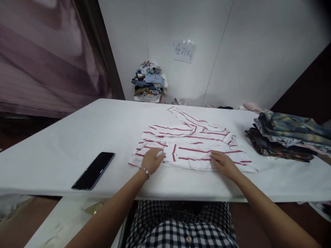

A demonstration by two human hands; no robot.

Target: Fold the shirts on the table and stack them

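Note:
A white shirt [196,154] with dark red stripes lies spread on the white table, partly folded, its stripes running mostly left to right. One sleeve [190,119] slants out at the far side toward the upper left. My left hand [152,160], with a bracelet at the wrist, grips the cloth left of the middle, fingers and thumb together. Toward the right part of the near edge, my right hand [224,164] pinches the shirt between bent fingers and thumb. Some of the cloth under both hands is hidden.
A black phone [93,171] lies left of the shirt. Folded clothes [289,136] are stacked at the right. Behind the table's far edge rises another clothes pile [150,82] by the wall, where a paper sign [184,51] hangs. The table's near edge [191,197] runs before my body.

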